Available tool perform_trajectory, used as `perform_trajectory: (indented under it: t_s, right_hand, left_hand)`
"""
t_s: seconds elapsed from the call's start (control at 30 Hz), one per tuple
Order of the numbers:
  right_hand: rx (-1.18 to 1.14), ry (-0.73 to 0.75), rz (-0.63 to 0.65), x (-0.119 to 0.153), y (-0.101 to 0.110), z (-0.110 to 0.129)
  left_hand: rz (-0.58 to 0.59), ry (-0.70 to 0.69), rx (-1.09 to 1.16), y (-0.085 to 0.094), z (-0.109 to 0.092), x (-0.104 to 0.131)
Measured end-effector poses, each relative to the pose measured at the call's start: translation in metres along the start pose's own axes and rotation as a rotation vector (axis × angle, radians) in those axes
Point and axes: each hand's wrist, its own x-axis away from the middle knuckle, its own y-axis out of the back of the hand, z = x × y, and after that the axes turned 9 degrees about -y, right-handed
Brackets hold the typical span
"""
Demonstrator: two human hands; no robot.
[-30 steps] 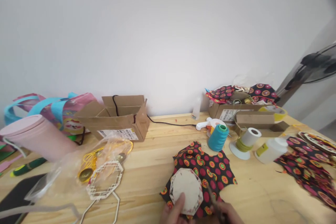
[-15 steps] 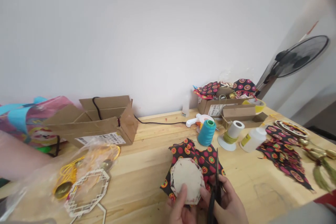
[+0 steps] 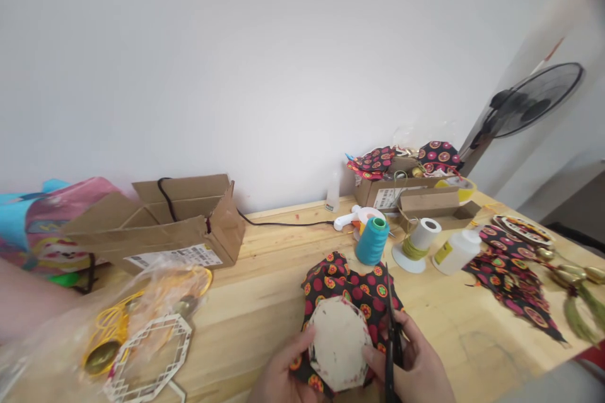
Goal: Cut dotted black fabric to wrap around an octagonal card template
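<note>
A pale octagonal board (image 3: 340, 343) lies on dark fabric (image 3: 331, 274) patterned with red and orange flowers, near the table's front. My left hand (image 3: 288, 368) grips the left edge of the board and fabric, thumb on top. At the right edge, my right hand (image 3: 413, 362) has its thumb on the board and also holds black scissors (image 3: 390, 334), their blades pointing away from me. The fingers under the fabric are hidden. Just beyond the fabric stands a teal thread cone (image 3: 372, 241).
Left: an open cardboard box (image 3: 189, 236), a plastic bag with yellow cords, and an octagonal lattice frame (image 3: 154, 356). Right: a green thread spool (image 3: 416, 245), white bottle (image 3: 457, 252), fabric pieces (image 3: 520, 289) and tassels. A glue gun (image 3: 352, 217) lies behind the cone.
My left hand has shifted left, its thumb moving from the board's lower middle to its left edge. The board sits slightly lower and turned. The view has shifted a little.
</note>
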Motion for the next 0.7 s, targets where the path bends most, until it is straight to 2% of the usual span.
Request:
perform_trajectory:
  t_s: [0.1, 0.23, 0.33, 0.53, 0.7]
  right_hand:
    - [0.013, 0.015, 0.005, -0.003, 0.002, -0.007]
    - [0.009, 0.018, 0.028, -0.002, 0.002, -0.005]
    - [0.002, 0.005, 0.055, 0.001, 0.0, 0.002]
    - [0.04, 0.053, 0.088, 0.004, -0.003, 0.008]
    - [0.042, 0.053, 0.102, 0.003, -0.002, 0.006]
  left_hand:
    - [0.012, 0.03, -0.069, -0.001, -0.007, 0.001]
    - [0.218, 0.153, -0.065, -0.002, -0.015, 0.001]
    - [0.316, 0.175, -0.08, -0.001, -0.018, -0.003]
    - [0.347, 0.132, -0.266, 0.005, -0.02, -0.012]
    - [0.404, 0.078, -0.335, -0.004, -0.022, -0.008]
